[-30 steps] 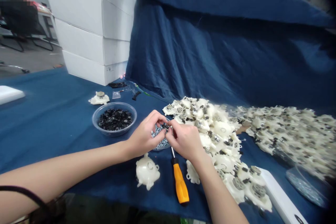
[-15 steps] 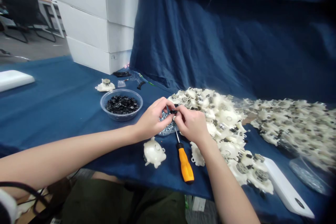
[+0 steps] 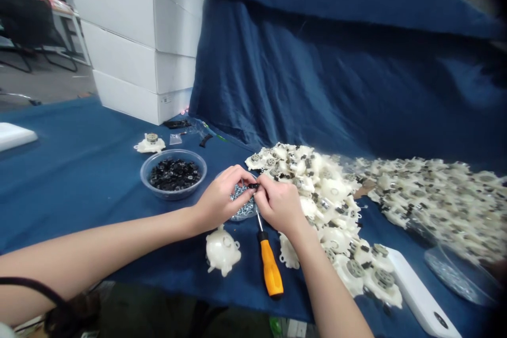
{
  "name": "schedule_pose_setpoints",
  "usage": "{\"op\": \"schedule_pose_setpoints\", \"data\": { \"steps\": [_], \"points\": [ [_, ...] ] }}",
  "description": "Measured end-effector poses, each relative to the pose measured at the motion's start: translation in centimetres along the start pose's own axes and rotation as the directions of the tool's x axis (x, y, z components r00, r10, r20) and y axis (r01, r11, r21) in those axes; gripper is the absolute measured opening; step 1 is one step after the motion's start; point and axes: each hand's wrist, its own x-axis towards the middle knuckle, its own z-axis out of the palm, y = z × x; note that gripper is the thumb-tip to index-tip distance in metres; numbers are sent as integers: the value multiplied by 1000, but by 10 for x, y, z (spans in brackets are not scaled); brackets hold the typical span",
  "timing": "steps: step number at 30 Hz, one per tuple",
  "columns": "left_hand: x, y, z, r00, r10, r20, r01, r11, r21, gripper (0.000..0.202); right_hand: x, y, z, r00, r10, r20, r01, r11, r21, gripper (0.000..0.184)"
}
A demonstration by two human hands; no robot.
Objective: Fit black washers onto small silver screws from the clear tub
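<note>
My left hand (image 3: 225,193) and my right hand (image 3: 279,203) meet over a clear bowl of silver screws (image 3: 242,206). Between their fingertips is a small black plastic part (image 3: 252,186), pinched from both sides; its exact shape is too small to tell. Just below my right hand lies a screwdriver (image 3: 270,266) with an orange handle, its shaft pointing at the screw bowl. A cream plastic housing (image 3: 222,251) rests on the blue cloth in front of my left wrist. Left of my hands stands a clear bowl (image 3: 146,182) holding many small black parts.
A heap of cream housings (image 3: 332,190) rises right of my hands, with another spread (image 3: 443,195) beyond it. A white slab-like object (image 3: 415,290) and a clear container of screws (image 3: 455,274) lie at the right. White boxes (image 3: 127,68) are stacked at the back left.
The whole view has shifted, so the table things sit a little lower and further left. My hands still hold the small black part over the screw bowl.
</note>
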Motion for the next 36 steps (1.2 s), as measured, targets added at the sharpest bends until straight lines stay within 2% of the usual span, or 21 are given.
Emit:
{"op": "schedule_pose_setpoints", "data": {
  "steps": [7, 11, 15, 19, 23, 29, 33, 36],
  "points": [
    [-2, -1, -2, 999, -49, -10, 48, 997, -62, 11, 3, -5, -2, 1000, -9, -10, 10, 998, 60, 22],
    [-2, -1, -4, 991, -114, -76, 101, 981, -163, 14, 17, -18, -11, 995, 78, 56, -79, 997, 21, 25],
    [1, -3, -5, 965, -202, -167, 161, 959, -232, 14, 28, -30, -11, 986, 156, 52, -157, 987, 18, 29],
    [2, -4, -5, 953, -238, -187, 182, 944, -276, 16, 23, -31, -2, 995, 98, 21, -97, 995, -12, 35],
    [1, -4, -5, 962, -216, -164, 167, 949, -267, 18, 12, -20, 2, 997, 8, -73, -14, 996, -84, 27],
    [3, -4, -4, 971, -170, -167, 126, 961, -246, 18, 7, -10, 0, 986, -19, -167, 6, 997, -78, 26],
    [4, -4, -1, 969, -163, -183, 114, 961, -252, 16, 6, -13, -5, 997, 20, -72, -25, 998, -60, 29],
    [4, -4, 2, 956, -204, -209, 145, 953, -264, 15, 6, -13, -11, 982, 124, 142, -120, 992, -35, 30]
  ]
}}
